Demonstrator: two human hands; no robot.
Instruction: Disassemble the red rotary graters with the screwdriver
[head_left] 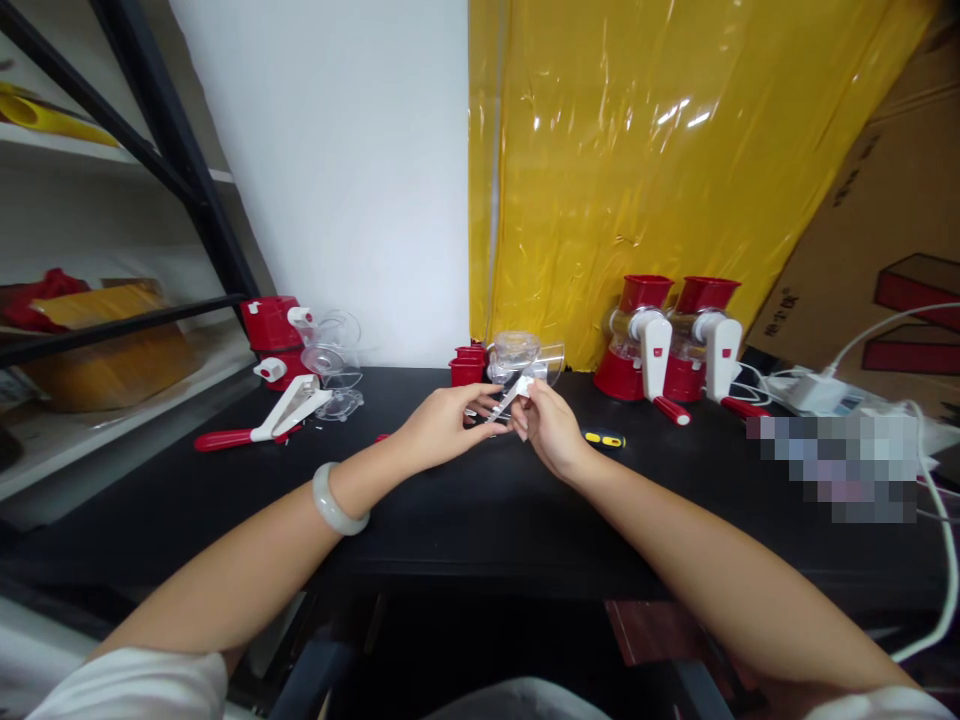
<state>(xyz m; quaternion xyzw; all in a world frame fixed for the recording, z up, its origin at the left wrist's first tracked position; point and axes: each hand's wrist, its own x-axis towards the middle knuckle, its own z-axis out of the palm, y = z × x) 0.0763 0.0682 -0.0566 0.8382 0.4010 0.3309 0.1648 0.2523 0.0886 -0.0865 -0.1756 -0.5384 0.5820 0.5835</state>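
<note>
Above the middle of the black table, both hands meet at a narrow white plastic piece (pixel 515 393), shaped somewhat like a crank arm. My right hand (pixel 553 428) pinches its upper end between thumb and fingers. My left hand (pixel 448 422) closes on its lower end, thumb below and fingers above; the fingers partly hide it. Just behind them stand a clear plastic grater body (pixel 516 350) and red plastic parts (pixel 469 365). By my right wrist lies a yellow-and-black tool handle (pixel 604 439), probably a screwdriver's. A small red bit (pixel 382 437) shows beside my left wrist.
Two red-and-white rotary graters (pixel 643 340) with cranks stand at the back right. Red housings (pixel 274 340), clear parts (pixel 335 360) and a red-handled white crank (pixel 259 432) are at the left. White cables and a charger (pixel 817 390) lie right. Shelving (pixel 112 330) borders the left.
</note>
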